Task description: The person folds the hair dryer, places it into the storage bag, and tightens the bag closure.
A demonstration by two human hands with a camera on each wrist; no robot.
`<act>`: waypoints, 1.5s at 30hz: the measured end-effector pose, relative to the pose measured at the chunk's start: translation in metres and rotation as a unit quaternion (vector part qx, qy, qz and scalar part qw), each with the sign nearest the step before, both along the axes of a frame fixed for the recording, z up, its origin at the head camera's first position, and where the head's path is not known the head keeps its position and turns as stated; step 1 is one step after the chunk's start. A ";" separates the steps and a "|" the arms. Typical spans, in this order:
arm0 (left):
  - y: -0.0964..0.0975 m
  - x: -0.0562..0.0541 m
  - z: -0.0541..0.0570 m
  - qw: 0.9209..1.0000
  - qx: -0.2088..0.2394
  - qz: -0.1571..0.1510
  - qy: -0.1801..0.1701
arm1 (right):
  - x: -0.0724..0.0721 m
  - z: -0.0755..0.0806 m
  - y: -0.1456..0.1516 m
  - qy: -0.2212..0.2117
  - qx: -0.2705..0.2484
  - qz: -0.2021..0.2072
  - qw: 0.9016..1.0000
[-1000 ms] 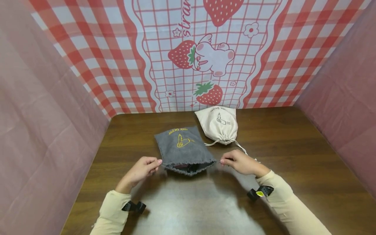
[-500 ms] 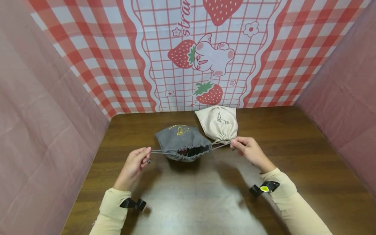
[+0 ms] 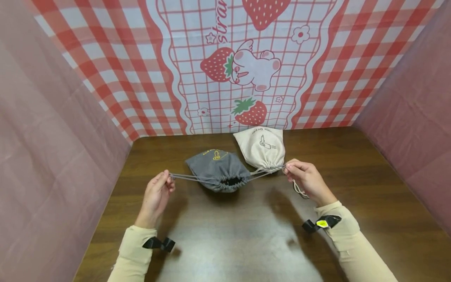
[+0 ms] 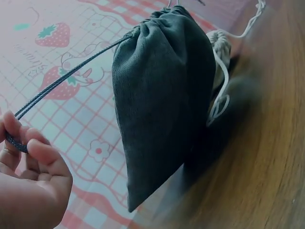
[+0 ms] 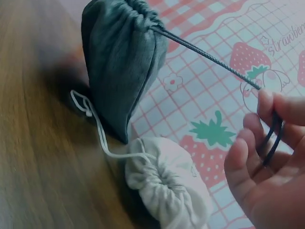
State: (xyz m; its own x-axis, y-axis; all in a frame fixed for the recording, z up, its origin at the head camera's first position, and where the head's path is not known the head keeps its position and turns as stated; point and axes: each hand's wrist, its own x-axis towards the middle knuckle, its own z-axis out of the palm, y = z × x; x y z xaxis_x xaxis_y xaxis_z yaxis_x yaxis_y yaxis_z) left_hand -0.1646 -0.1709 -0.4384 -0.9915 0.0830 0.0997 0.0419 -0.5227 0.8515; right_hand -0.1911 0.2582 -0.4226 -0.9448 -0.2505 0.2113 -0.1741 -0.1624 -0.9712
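Note:
A grey drawstring bag [image 3: 222, 168] with a yellow hair dryer print stands in the middle of the table, its gathered mouth partly open and dark inside. My left hand [image 3: 156, 194] pinches the drawstring [image 4: 66, 76] on the left side, and the cord runs taut to the bag. On the other side my right hand [image 3: 308, 180] pinches the opposite drawstring [image 5: 209, 59], also taut, with its looped end hanging among the fingers. Behind and to the right lies a cream drawstring bag [image 3: 262, 147], cinched closed, its own white cord [image 5: 100, 129] trailing on the table.
The brown wooden table [image 3: 225, 239] reaches back to a red and white strawberry cloth [image 3: 253, 70]. Pink curtains [image 3: 53, 129] hang at both sides. Black camera straps sit on both sleeves.
Both hands have taken hold of the grey cords and moved apart, outward and up. The grey bag's mouth has tipped upward and drawn narrower. The cream bag stays in place.

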 end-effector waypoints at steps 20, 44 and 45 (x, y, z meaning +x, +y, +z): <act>0.034 -0.008 -0.001 0.923 0.280 -0.263 0.020 | -0.005 -0.014 -0.050 -0.035 -0.357 0.333 0.872; 0.000 -0.004 -0.002 0.897 0.348 -0.272 0.003 | 0.003 -0.020 -0.008 -0.151 -0.375 0.223 0.887; 0.000 -0.005 -0.001 0.902 0.339 -0.268 -0.005 | 0.004 -0.018 -0.008 -0.139 -0.362 0.223 0.894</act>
State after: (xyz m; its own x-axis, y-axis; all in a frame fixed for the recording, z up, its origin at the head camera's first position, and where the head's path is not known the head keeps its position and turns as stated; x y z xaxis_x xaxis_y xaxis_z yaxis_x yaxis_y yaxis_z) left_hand -0.1695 -0.1713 -0.4399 -0.8287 0.4735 0.2985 -0.3775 -0.8665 0.3266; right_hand -0.1875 0.2506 -0.4408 -0.8257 -0.5087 0.2437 0.2970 -0.7594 -0.5788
